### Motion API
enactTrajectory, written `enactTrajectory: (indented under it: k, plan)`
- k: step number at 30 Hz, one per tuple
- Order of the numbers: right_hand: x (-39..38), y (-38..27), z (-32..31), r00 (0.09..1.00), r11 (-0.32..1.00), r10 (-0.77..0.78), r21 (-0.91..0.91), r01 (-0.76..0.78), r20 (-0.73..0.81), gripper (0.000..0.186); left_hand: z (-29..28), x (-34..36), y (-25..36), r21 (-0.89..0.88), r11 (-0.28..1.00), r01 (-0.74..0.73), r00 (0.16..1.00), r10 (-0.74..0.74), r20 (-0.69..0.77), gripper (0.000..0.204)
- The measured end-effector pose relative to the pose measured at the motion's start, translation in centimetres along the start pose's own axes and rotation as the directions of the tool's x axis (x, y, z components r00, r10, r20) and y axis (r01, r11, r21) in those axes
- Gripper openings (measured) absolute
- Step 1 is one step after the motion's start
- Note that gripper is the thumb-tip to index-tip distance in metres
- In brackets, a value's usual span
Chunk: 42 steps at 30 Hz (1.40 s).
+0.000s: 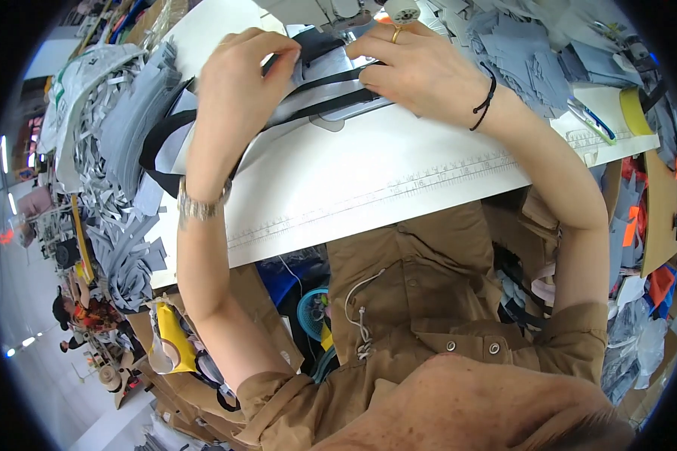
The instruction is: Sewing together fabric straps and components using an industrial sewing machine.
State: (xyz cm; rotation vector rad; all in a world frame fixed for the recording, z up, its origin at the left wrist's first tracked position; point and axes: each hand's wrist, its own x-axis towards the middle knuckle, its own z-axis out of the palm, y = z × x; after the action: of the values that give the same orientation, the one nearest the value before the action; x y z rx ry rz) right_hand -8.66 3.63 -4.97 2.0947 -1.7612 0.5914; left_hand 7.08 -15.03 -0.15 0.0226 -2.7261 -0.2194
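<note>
Hands work close to each other at the far edge of the tabletop, apart and not touching. On the left hand (242, 75), the thumb and forefinger meet at their tips, pinched at the edge of a light grey fabric piece (314, 96). The right hand (425, 75), with a gold-coloured ring (396, 34), has its fingers bent over the other end of the work; whether they grip or only press cannot be told.

Long black fabric straps (331, 104) run along the grey piece between the hands, and a wide black loop (155, 139) curves out beyond the left wrist. Just under the straps shows a grey rounded plate (334, 123), set in the white tabletop (368, 154), whose near edge bears a printed ruler scale (406, 184). Beyond the hands stands a white machine head (301, 10) with a white round knob (402, 10).

To the left lie stacked grey fabric strips (132, 113) and a tangled heap of grey strips (132, 259). To the right are loose grey fabric pieces (515, 64), a blue-and-white slim tool (593, 120) and a yellow tape roll (635, 111).
</note>
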Motion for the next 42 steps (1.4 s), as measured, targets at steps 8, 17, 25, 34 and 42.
enactTrajectory:
  k: [8, 17, 25, 34, 42]
  plan:
    - [-0.6, 0.7, -0.6, 0.995, 0.993, -0.036, 0.112, 0.026, 0.094, 0.022, 3.8, -2.0, 4.6, 0.231, 0.933, -0.275, 0.961, 0.276, 0.028, 0.014]
    - [-1.1, 2.0, 0.8, 0.999, 1.000, 0.025, -0.016, -0.024, 0.037, 0.014, 5.4, -1.9, 1.9, 0.141, 0.968, -0.206, 0.976, 0.213, -0.039, 0.023]
    - [-0.9, 2.5, 1.2, 0.999, 0.996, 0.030, -0.089, -0.028, 0.027, 0.011, 6.0, -2.0, 1.0, 0.077, 0.983, -0.168, 0.977, 0.176, -0.116, 0.020]
    - [1.3, 2.4, 0.3, 0.965, 0.979, 0.204, -0.020, -0.204, 0.164, 0.014, 6.1, -1.5, 0.9, 0.065, 0.984, -0.165, 0.976, 0.172, -0.132, 0.018]
    - [0.8, 2.2, 0.3, 0.996, 0.936, 0.082, -0.346, -0.069, 0.023, 0.018, 6.7, -0.7, -0.5, 0.099, 0.985, -0.140, 0.975, 0.154, -0.158, 0.020]
